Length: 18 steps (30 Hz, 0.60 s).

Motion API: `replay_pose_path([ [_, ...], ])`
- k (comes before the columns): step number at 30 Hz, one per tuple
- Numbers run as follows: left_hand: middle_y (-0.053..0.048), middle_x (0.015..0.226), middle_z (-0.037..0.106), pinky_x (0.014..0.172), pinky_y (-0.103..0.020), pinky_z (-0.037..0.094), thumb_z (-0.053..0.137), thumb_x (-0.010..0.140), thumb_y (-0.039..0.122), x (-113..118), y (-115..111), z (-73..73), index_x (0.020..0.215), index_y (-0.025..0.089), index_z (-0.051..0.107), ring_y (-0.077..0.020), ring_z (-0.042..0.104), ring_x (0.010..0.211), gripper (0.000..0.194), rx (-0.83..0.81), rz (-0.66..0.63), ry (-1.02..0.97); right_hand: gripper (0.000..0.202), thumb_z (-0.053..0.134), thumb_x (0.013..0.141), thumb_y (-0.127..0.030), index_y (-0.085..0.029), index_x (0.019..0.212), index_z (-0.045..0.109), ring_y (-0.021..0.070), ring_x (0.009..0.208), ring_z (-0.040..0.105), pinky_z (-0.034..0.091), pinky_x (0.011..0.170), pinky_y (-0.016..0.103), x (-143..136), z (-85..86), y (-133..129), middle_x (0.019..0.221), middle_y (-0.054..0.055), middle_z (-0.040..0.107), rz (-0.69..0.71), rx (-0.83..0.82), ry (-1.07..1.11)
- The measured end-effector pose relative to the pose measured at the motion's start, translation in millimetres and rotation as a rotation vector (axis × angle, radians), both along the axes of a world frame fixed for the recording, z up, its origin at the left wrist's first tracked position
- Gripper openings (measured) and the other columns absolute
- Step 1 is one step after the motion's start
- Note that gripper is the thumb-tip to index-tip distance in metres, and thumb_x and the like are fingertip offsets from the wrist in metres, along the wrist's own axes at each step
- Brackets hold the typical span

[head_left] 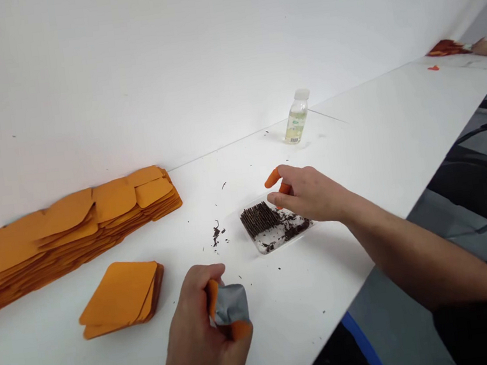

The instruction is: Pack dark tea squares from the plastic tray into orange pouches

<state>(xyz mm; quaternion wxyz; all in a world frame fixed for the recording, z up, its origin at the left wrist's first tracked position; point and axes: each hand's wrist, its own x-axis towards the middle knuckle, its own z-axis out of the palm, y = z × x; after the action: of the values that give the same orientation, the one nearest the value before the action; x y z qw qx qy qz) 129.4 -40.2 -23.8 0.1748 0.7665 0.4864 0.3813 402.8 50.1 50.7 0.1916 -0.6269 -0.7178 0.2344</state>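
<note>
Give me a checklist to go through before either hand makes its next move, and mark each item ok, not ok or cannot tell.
1. Grey piece gripped in the left hand: ok.
2. Right hand over the clear tray: ok.
3. Right fingertips touching one of the dark sticks: cannot tell; the angle leaves any contact unclear.
4. White table free of dark bits: not ok; they lie scattered beside the tray.
5. Smaller orange stack squared up: not ok; its pieces sit askew.
6. Bottle standing with its cap on: ok.
</note>
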Motion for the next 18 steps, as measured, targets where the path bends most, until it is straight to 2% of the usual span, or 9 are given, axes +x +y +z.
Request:
replay_pose_path([
  [3,0.003,0.084,0.056,0.053,-0.023,0.055,0.059,0.080,0.015,3,1,0.5,0.119,0.024,0.048,-0.0123,0.060,0.061,0.042,0.016,-0.038,-0.029,0.020,0.061,0.096,-0.042,-0.024,0.105,0.060,0.0225,0.078,0.070,0.048,0.066,0.033,0,-14.6,8,0.086,0.002,0.080,-0.007,-0.066,-0.029],
  [6,0.002,0.087,0.056,0.051,-0.022,0.054,0.058,0.081,0.014,7,2,0.5,0.120,0.025,0.047,-0.0113,0.060,0.060,0.042,0.033,-0.053,-0.072,0.021,0.061,0.095,-0.044,-0.026,0.103,0.058,0.0225,0.080,0.072,0.049,0.065,0.033,-1,-22.6,9,0.087,0.001,0.081,-0.005,-0.113,-0.017],
  [14,0.001,0.092,0.052,0.058,-0.023,0.053,0.060,0.075,0.010,10,-1,1.1,0.119,0.025,0.048,-0.0128,0.059,0.072,0.048,0.018,-0.101,-0.165,0.022,0.062,0.094,-0.045,-0.026,0.104,0.060,0.0227,0.081,0.073,0.050,0.067,0.033,7,-22.8,12,0.086,0.002,0.080,-0.011,-0.150,0.006],
  [18,-0.001,0.094,0.052,0.061,-0.024,0.056,0.058,0.076,0.009,10,-2,1.3,0.120,0.025,0.047,-0.0140,0.059,0.076,0.048,0.033,-0.108,-0.162,0.017,0.060,0.093,-0.032,-0.026,0.109,0.061,0.0204,0.078,0.071,0.049,0.066,0.031,8,-19.2,13,0.088,0.001,0.080,0.004,-0.146,0.001],
])
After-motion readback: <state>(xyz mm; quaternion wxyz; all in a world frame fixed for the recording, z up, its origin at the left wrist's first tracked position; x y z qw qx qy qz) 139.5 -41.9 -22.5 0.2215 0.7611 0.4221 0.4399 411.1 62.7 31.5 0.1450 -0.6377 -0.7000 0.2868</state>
